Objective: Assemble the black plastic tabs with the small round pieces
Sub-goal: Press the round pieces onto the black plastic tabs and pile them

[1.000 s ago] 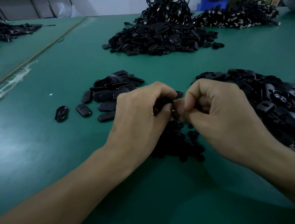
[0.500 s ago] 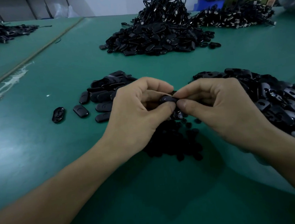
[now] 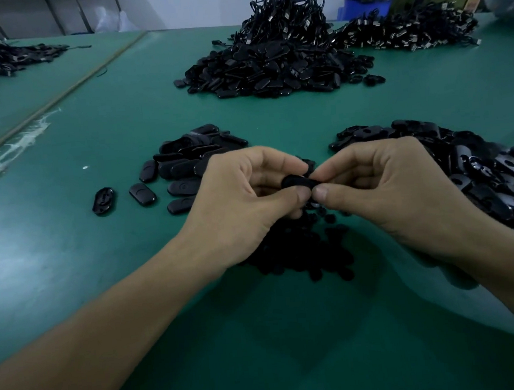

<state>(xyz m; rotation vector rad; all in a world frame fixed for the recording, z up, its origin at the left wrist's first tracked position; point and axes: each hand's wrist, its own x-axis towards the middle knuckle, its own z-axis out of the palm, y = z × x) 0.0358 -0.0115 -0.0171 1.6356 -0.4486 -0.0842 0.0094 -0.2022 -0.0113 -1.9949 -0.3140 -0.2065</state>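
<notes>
My left hand (image 3: 244,202) and my right hand (image 3: 395,189) meet at the middle of the green table, both pinching one black plastic tab (image 3: 298,181) between thumbs and forefingers. Just below the hands lies a heap of small round black pieces (image 3: 310,252). A group of finished-looking oval tabs (image 3: 185,167) lies to the left of my left hand. A pile of open tabs with holes (image 3: 477,169) lies to the right, partly behind my right hand. Whether a round piece sits in the held tab is hidden by my fingers.
A big mound of black tabs and cables (image 3: 274,56) stands at the back centre, another cable pile (image 3: 406,32) at the back right beside a blue bin (image 3: 363,5). Two loose tabs (image 3: 104,200) lie at the left. A seam (image 3: 54,100) divides the green table (image 3: 68,258).
My hands have uncurled from tight fists to a fingertip pinch, and the black tab now shows between the thumbs. The hands stayed over the same spot.
</notes>
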